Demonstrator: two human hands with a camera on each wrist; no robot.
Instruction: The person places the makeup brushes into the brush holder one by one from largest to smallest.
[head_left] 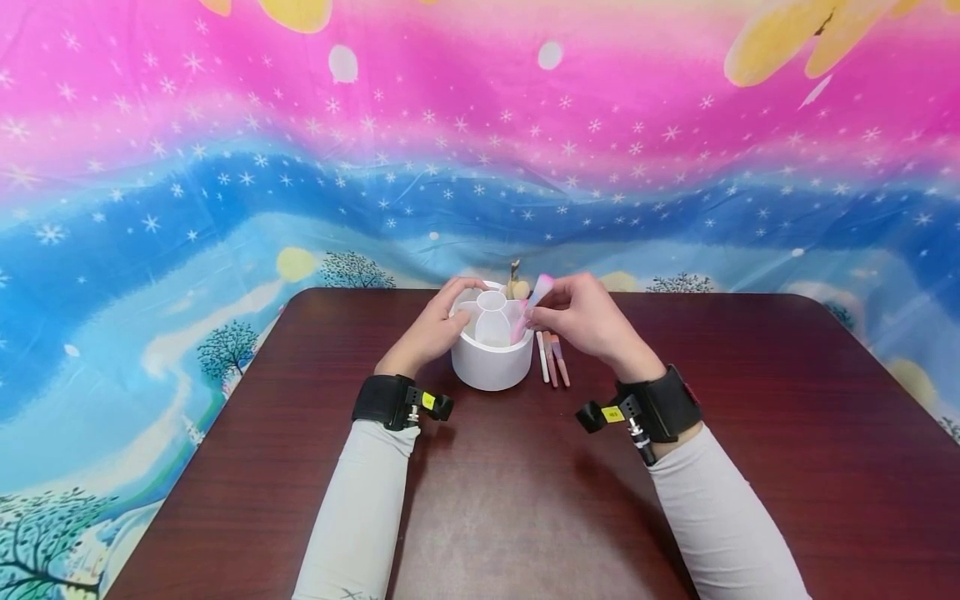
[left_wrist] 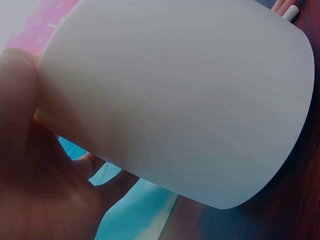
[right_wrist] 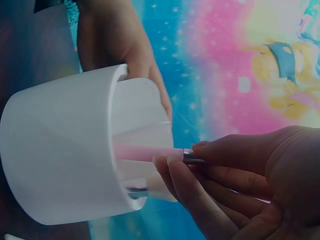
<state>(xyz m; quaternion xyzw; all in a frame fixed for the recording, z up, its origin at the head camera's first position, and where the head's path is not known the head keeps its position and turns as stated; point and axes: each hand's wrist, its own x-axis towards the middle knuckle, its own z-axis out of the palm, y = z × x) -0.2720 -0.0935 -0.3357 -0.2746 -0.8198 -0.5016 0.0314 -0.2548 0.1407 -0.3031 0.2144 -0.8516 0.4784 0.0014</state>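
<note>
A white round brush holder (head_left: 491, 367) with inner dividers stands on the table. My left hand (head_left: 427, 329) grips its left side, thumb at the near rim and fingers over the far rim. At the holder's right, my right hand (head_left: 588, 321) pinches a makeup brush (head_left: 540, 289) near its metal collar, between thumb and fingertips. The brush's bristles, white and pink, point up. Its pink handle (right_wrist: 142, 152) reaches down into a right-hand compartment; the lower end is hidden by the wall. Behind it, beige-headed brushes (head_left: 519, 288) stand in the holder.
Several slim brushes (head_left: 552, 360) with white and brownish-pink handles lie side by side on the table just right of the holder. The dark red wooden table (head_left: 510, 492) ends at a patterned cloth backdrop (head_left: 465, 192) behind the holder.
</note>
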